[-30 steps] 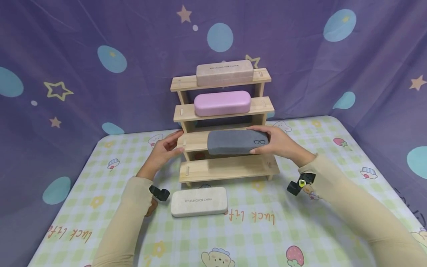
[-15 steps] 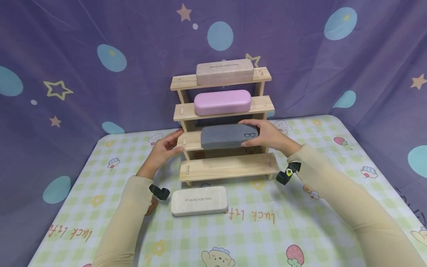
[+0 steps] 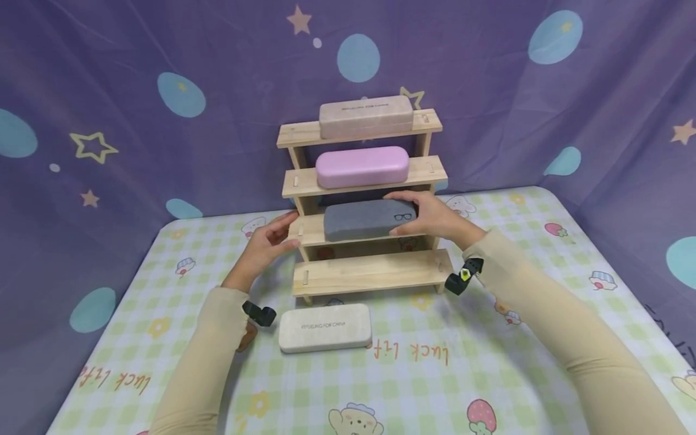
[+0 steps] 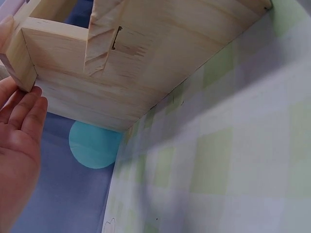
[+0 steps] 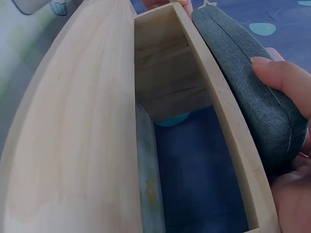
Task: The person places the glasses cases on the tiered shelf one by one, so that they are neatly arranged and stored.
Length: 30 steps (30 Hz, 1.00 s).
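A grey glasses case (image 3: pixel 361 220) lies along the third tier down of a wooden shelf stand (image 3: pixel 370 273). My right hand (image 3: pixel 437 219) grips its right end, thumb at the front and fingers behind. The right wrist view shows the case (image 5: pixel 248 82) beside the board, with my right hand (image 5: pixel 291 97) round its near end. At that tier's left end, my left hand (image 3: pixel 263 249) holds the board between thumb and fingers. In the left wrist view my left hand (image 4: pixel 22 141) has its fingertips against the board's end (image 4: pixel 22 60).
A pale beige case (image 3: pixel 365 118) is on the top tier and a pink case (image 3: pixel 362 167) on the second. A white case (image 3: pixel 325 328) lies on the checked tablecloth (image 3: pixel 413 386) in front of the stand. Behind hangs a purple curtain (image 3: pixel 244 72).
My right hand has moved left and slightly back with the grey case, which now lies nearer the middle of its tier. My left hand has stayed in place.
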Each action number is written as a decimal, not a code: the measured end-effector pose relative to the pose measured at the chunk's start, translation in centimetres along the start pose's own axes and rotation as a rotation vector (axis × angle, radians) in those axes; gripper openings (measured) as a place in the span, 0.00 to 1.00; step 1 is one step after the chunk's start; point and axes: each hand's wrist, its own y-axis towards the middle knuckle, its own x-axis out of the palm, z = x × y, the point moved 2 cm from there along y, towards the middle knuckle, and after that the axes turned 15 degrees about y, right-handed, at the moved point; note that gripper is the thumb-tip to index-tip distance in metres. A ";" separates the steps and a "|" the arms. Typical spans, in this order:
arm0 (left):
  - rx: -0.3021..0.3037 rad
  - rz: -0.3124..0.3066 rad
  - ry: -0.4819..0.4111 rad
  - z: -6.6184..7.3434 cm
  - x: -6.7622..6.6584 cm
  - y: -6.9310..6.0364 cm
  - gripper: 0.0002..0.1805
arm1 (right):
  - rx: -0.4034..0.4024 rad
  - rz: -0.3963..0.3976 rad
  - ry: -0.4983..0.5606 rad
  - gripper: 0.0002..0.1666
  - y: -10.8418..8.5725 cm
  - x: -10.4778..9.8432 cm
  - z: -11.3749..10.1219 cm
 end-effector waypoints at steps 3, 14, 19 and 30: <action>-0.002 0.002 -0.005 -0.1 0.0 0.0 0.32 | -0.011 -0.010 0.008 0.44 0.1 0.0 0.1; -0.008 -0.002 -0.011 0.0 0.1 0.0 0.32 | -0.082 -0.011 -0.004 0.45 -0.1 0.2 0.1; -0.013 -0.009 -0.013 1.0 0.0 -0.2 0.32 | -0.097 -0.010 0.005 0.44 -0.2 0.3 0.1; -0.013 -0.007 0.007 2.9 0.0 -0.7 0.31 | -0.144 0.024 0.134 0.41 -1.2 -0.3 0.3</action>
